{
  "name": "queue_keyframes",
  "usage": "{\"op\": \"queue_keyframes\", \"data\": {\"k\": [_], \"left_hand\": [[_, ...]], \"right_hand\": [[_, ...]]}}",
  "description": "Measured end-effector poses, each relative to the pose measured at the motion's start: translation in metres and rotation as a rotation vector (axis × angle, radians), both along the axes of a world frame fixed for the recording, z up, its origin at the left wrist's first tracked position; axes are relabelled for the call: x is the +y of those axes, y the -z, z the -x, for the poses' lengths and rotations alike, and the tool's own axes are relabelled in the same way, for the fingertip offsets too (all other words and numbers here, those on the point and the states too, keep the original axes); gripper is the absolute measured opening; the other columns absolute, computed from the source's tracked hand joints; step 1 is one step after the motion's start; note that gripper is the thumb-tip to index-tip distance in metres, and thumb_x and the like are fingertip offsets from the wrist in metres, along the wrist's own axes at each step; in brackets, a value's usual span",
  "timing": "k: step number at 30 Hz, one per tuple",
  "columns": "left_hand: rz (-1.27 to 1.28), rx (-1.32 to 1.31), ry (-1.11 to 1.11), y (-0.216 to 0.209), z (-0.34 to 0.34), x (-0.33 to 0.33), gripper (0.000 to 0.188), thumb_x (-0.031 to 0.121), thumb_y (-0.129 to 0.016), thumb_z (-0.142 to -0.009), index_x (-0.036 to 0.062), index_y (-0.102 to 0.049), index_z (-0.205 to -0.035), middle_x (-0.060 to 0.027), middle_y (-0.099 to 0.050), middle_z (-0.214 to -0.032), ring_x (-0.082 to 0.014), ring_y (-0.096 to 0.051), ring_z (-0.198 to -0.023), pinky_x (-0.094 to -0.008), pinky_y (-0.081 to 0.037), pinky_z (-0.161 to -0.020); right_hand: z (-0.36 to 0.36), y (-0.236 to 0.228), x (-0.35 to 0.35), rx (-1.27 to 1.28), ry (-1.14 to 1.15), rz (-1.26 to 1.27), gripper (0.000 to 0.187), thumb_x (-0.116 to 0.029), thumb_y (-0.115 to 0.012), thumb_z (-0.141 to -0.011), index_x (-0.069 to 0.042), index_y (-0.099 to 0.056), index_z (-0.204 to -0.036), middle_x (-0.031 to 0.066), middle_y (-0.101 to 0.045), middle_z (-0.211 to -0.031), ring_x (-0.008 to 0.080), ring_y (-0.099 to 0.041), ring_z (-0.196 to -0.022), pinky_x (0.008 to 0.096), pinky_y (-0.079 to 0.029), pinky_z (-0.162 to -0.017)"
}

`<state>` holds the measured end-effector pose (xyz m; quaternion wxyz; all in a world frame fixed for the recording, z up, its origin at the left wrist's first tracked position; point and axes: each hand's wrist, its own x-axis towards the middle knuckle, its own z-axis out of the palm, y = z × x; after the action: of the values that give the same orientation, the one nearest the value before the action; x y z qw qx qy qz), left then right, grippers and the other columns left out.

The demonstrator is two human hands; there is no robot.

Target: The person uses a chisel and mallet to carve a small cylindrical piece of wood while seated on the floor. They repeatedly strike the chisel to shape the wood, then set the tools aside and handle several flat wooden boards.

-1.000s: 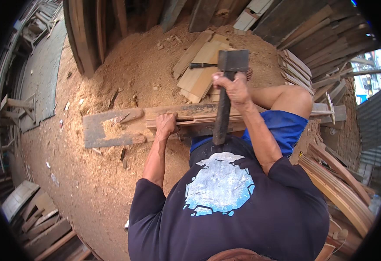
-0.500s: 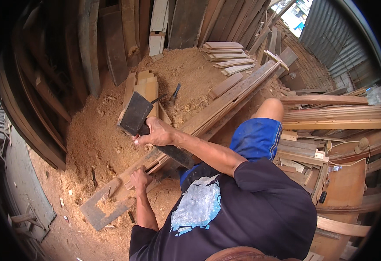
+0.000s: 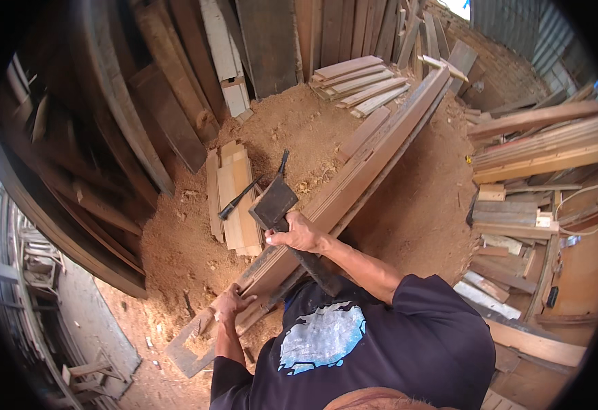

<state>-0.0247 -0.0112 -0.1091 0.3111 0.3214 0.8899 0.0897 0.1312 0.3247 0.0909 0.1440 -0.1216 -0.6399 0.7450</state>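
My right hand (image 3: 300, 234) is closed round the handle of a dark wooden mallet (image 3: 274, 203). The mallet's blocky head is up above the work, and its handle end points back toward my body. A long brown plank (image 3: 354, 188) runs diagonally from near left to far right on a supporting beam. At its near end my left hand (image 3: 232, 303) grips the plank's edge, thumb out along the wood. Beyond the mallet, one dark chisel (image 3: 239, 199) lies on a stack of pale boards (image 3: 234, 174). Another chisel (image 3: 284, 162) lies just past it on the shavings.
Wood shavings (image 3: 176, 236) cover the ground. Tall planks (image 3: 268, 48) lean along the far side and left. Short boards (image 3: 360, 82) are piled far ahead. Stacked timber and offcuts (image 3: 545, 147) crowd the right side.
The view has shifted, and my bent knee in blue shorts has left the picture. The mallet has moved off the chisel it partly hid. My left hand's thumb now extends along the plank.
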Motion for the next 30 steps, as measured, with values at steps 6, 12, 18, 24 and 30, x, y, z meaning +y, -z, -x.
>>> {"op": "queue_keyframes", "data": {"k": [6, 12, 18, 24, 30], "left_hand": [[0.057, -0.647, -0.037, -0.01, -0.072, -0.022, 0.081, 0.069, -0.07, -0.086, 0.0004, -0.064, -0.127, -0.0159, -0.07, -0.119, -0.0232, -0.062, -0.115, -0.041, -0.047, -0.099], [0.075, -1.423, -0.609, 0.118, -0.197, -0.081, 0.083, 0.071, -0.052, -0.096, 0.0055, -0.053, -0.148, -0.0105, -0.057, -0.146, -0.0225, -0.054, -0.131, -0.034, -0.039, -0.113], [-0.162, -1.313, -0.485, 0.102, -0.266, -0.052, 0.077, 0.069, -0.041, -0.101, 0.0059, -0.06, -0.141, -0.0102, -0.071, -0.126, -0.0213, -0.069, -0.104, -0.0345, -0.054, -0.09], [0.128, -1.568, -0.736, 0.063, -0.27, -0.029, 0.066, 0.063, -0.051, -0.101, 0.0083, -0.065, -0.135, -0.0097, -0.076, -0.112, -0.0188, -0.075, -0.088, -0.0351, -0.061, -0.079], [0.097, -1.431, -0.653, 0.111, -0.28, -0.051, 0.061, 0.056, -0.045, -0.106, 0.0072, -0.062, -0.139, -0.0095, -0.074, -0.119, -0.0162, -0.073, -0.097, -0.0315, -0.06, -0.086]], "right_hand": [[-0.122, 0.047, 0.05, -0.11, 0.279, -0.206, 0.017, -0.014, -0.075, -0.086, -0.002, -0.068, -0.097, 0.0029, -0.066, -0.076, 0.0114, -0.061, -0.074, 0.0299, -0.051, -0.068], [-0.241, 0.054, 0.064, -0.258, 0.36, 0.019, 0.031, -0.029, -0.074, -0.094, 0.001, -0.065, -0.094, 0.0051, -0.064, -0.075, 0.0132, -0.064, -0.064, 0.0305, -0.053, -0.06], [-0.3, 0.066, 0.044, -0.569, 0.336, -0.135, 0.039, -0.034, -0.071, -0.094, 0.002, -0.068, -0.108, 0.0133, -0.069, -0.083, 0.0215, -0.069, -0.065, 0.0362, -0.057, -0.065], [-0.323, 0.079, 0.013, -0.524, 0.335, -0.607, 0.03, -0.021, -0.07, -0.092, -0.004, -0.07, -0.116, 0.023, -0.072, -0.106, 0.0438, -0.068, -0.102, 0.0475, -0.054, -0.086], [-0.318, 0.075, -0.017, -0.487, 0.17, -0.795, 0.027, -0.021, -0.066, -0.094, -0.002, -0.067, -0.115, 0.0243, -0.071, -0.107, 0.0447, -0.069, -0.096, 0.0504, -0.055, -0.082]]}}
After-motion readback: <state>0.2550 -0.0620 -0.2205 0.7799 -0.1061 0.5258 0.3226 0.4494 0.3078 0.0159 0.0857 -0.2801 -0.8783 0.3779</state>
